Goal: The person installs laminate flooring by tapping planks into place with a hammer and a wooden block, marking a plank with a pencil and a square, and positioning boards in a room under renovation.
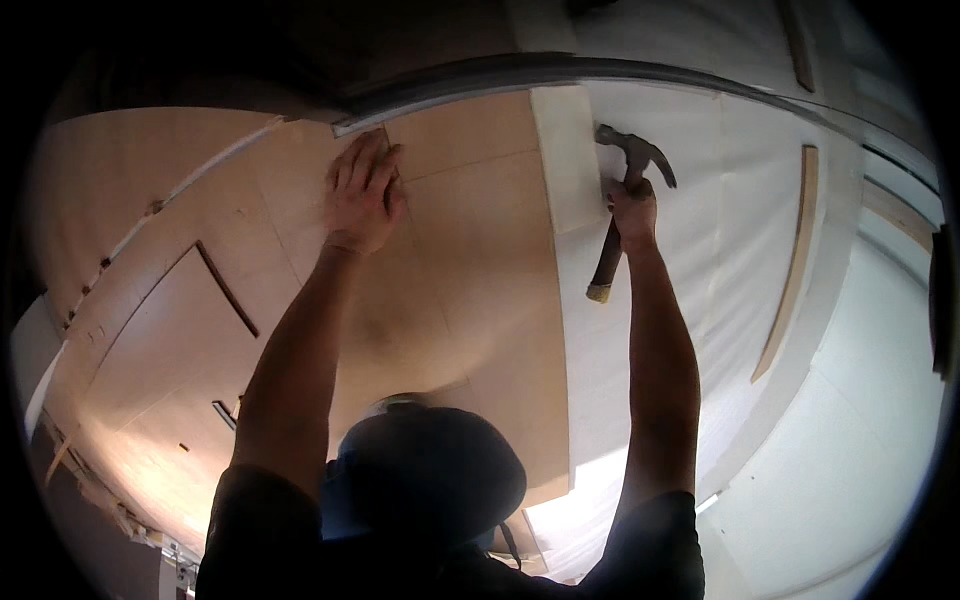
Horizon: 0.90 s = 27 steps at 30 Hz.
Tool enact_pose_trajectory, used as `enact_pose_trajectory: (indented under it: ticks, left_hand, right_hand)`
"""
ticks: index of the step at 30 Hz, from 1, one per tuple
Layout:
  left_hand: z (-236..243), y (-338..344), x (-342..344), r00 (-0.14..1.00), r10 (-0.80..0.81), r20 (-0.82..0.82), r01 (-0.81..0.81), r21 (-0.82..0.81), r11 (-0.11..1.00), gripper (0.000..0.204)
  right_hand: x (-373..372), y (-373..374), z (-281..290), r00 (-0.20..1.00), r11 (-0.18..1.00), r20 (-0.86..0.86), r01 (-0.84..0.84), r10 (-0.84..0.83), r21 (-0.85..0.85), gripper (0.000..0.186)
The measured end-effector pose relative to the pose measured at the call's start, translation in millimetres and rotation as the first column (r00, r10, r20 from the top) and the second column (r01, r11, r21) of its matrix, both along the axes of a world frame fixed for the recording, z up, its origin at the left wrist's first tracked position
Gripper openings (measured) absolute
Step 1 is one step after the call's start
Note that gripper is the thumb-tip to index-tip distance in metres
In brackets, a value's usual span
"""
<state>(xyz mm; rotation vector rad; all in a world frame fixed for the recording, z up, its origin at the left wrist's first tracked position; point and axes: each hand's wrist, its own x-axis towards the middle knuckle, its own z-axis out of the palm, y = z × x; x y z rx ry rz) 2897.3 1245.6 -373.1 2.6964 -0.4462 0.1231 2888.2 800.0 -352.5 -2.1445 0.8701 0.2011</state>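
My right hand is raised and wrapped round the handle of a claw hammer. The hammer's dark metal head points up, its claw curving to the right, and the handle end below is yellowish. White sheeting lies behind it. Up to the left, my left hand is against a light brown wood panel, close under a dark rail. Its fingers are bent and drawn together at the panel's upper edge. Whatever they pinch, if anything, is too small or hidden to make out.
A pale strip borders the panel, beside white sheeting with a wooden batten on it. At left, another wood panel has a dark slot and a light gap. A dark rounded shape blocks the lower middle.
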Motion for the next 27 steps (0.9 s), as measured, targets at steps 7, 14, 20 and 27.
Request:
enact_pose_trajectory:
  ticks: [7,14,20,27]
  left_hand:
    - [-1.5,3.1,-0.3,1.000,-0.006,0.012,0.007,-0.112,0.994,0.035]
    - [-1.6,10.2,-12.2,0.999,0.027,0.021,-0.025,-0.092,0.995,0.035]
    - [-15.8,-1.4,-7.1,0.995,-0.014,0.097,0.017,-0.036,0.999,0.039]
    - [-9.0,52.5,-35.7,0.995,-0.098,0.007,0.097,0.052,0.994,0.046]
  right_hand:
    - [-69.7,64.5,31.3,0.957,0.974,0.203,0.221,-0.207,-0.047,0.025]
    - [-207.5,116.2,92.4,0.974,0.971,0.021,0.222,-0.225,0.088,0.028]
    - [-353.0,140.4,128.0,0.956,0.950,-0.004,0.291,-0.293,0.114,0.027]
    - [-468.6,208.3,117.9,0.683,0.580,0.066,0.561,-0.728,0.591,0.016]
